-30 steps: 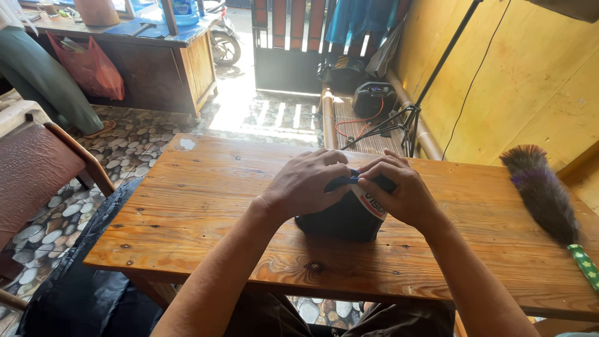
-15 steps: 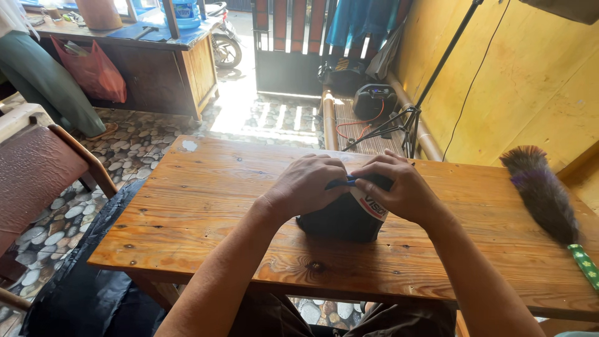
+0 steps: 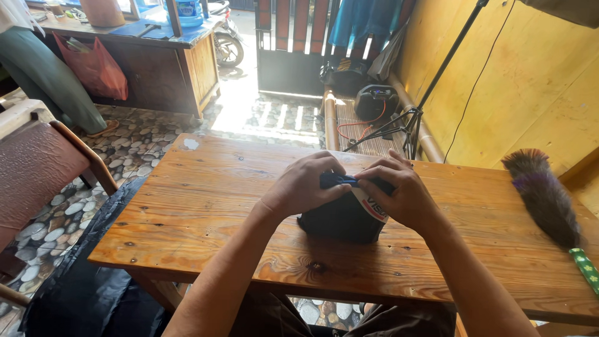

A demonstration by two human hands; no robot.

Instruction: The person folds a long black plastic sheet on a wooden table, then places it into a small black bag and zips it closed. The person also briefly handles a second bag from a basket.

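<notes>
Little is changing from the earlier frames: both hands are staying bunched over the dark folded cloth (image 3: 342,218) at the middle of the wooden surface (image 3: 206,206), and only the view is sitting slightly differently. The left hand (image 3: 306,185) is covering the cloth's upper left part, its fingers (image 3: 329,163) curling down and pinching a blue fold (image 3: 337,181) at the top edge. The right hand (image 3: 402,193) is pressing on the upper right part, fingers closed onto the same blue fold, so the 2 hands are meeting fingertip to fingertip right above the bundle. The cloth is lying directly under and just in front of the fingers, toward the person, its long axis running left to right across the surface; both hands are equally near it.

A white patch with red edging (image 3: 372,206) is showing on the cloth just below the right hand; its print is going unread here. Over at the right edge of the surface a feather duster (image 3: 543,195) is lying well apart, its green patterned handle (image 3: 586,265) pointing toward the near corner. Beyond the surface, a red bag (image 3: 93,65) is hanging by a wooden counter (image 3: 168,68), and a black tripod (image 3: 415,118) is standing against the yellow wall (image 3: 518,81).
</notes>
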